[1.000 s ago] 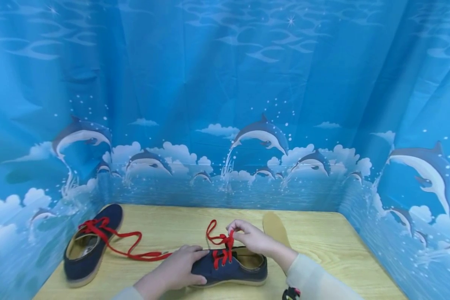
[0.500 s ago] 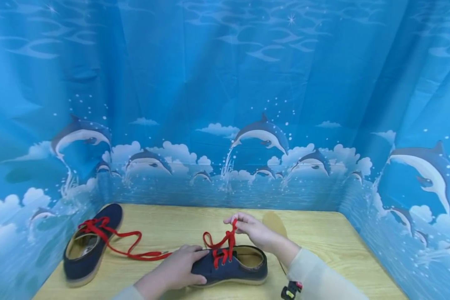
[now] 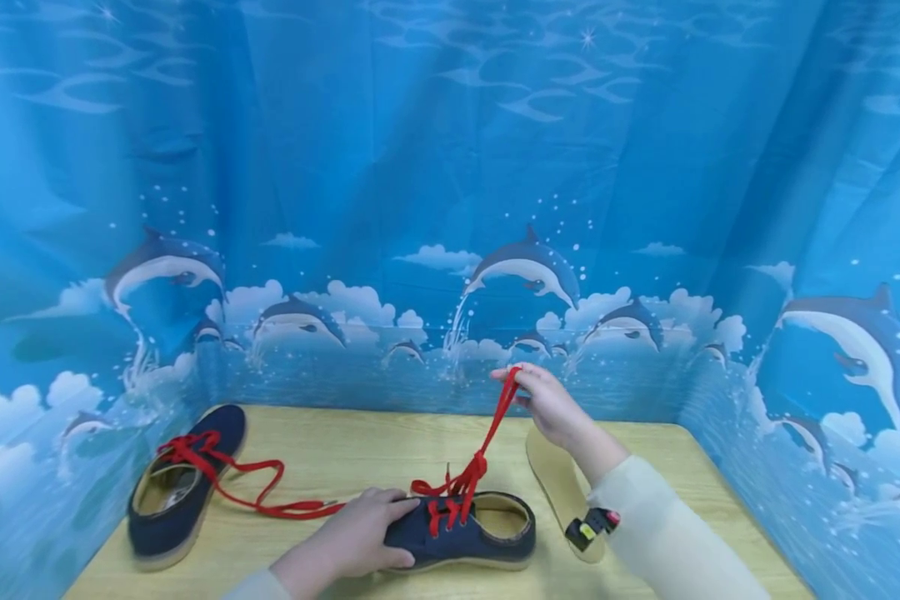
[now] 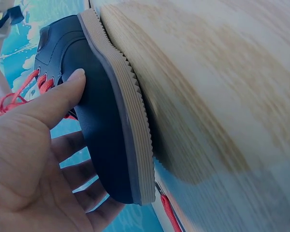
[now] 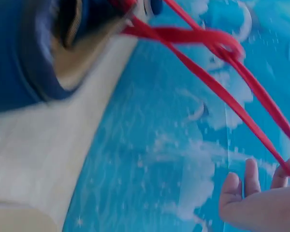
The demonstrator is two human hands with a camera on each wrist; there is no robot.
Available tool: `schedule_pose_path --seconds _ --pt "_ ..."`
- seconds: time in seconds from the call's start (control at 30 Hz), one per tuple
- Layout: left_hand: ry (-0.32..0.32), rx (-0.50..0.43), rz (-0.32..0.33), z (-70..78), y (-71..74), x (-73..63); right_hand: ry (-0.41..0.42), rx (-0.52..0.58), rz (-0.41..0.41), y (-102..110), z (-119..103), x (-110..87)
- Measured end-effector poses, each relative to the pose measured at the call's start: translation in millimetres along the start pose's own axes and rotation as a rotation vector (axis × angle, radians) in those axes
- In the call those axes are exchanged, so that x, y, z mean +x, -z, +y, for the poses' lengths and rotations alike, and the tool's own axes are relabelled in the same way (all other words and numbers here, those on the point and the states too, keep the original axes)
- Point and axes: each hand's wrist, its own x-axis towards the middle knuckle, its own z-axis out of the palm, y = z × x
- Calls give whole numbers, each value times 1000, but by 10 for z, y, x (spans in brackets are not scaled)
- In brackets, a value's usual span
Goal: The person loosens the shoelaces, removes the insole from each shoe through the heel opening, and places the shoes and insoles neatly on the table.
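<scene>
A navy shoe [image 3: 487, 546] with a tan sole lies sideways at the table's front middle, its opening to the right. My left hand [image 3: 352, 533] grips its toe; in the left wrist view the thumb [image 4: 67, 94] presses the upper and the other fingers wrap the far side. My right hand [image 3: 558, 408], raised above and right of the shoe, pinches its red shoelace [image 3: 499, 412]. The lace runs taut from the eyelets up to the fingertips, with a knot [image 3: 479, 460] partway. In the right wrist view, the stretched lace [image 5: 251, 125] shows as two strands.
A second navy shoe [image 3: 167, 529] stands at the left, its long red lace [image 3: 270, 505] trailing towards my left hand. A tan insole [image 3: 551, 467] lies on the wooden table [image 3: 682, 500] under my right forearm. A blue dolphin-print curtain [image 3: 390, 208] encloses the back and sides.
My right hand has moved up and to the right, drawing the red shoelace out taut from the shoe. The lace's loop on the left has shrunk. My left hand and the shoe stay put.
</scene>
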Motion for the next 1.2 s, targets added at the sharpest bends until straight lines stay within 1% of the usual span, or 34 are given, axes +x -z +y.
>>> schedule_pose_path --seconds 0.07,0.13,0.17,0.23,0.33,0.4,0.5,0.57,0.63,0.73,0.83,1.03,1.2 --pt "0 4 5 -3 4 -3 -46 -18 72 84 -27 89" --pt "4 9 6 -5 3 -3 -91 -57 131 161 9 170" --pt "3 13 8 -5 1 -5 -113 -96 157 193 51 201" --pt "2 22 10 -2 -5 -5 -160 -222 187 247 179 237" --pt "-2 28 9 3 -16 -4 -208 -446 173 298 422 225" --pt "2 22 0 6 -15 1 -218 -576 139 317 572 196" --pt "19 2 -21 5 -2 9 -211 -696 94 325 719 161" --pt "32 -10 -32 3 9 9 -202 -772 79 325 764 141" --pt "44 -18 -41 4 14 10 -200 -824 75 319 785 120" --pt "49 -20 -47 7 18 7 -196 -852 82 293 792 98" --pt "48 -18 -49 8 21 4 -164 -826 53 244 791 79" --pt "48 -24 -44 -2 13 1 -49 -762 -85 106 740 -8" --pt "41 -28 -34 11 15 -6 42 -791 -211 25 721 -78"
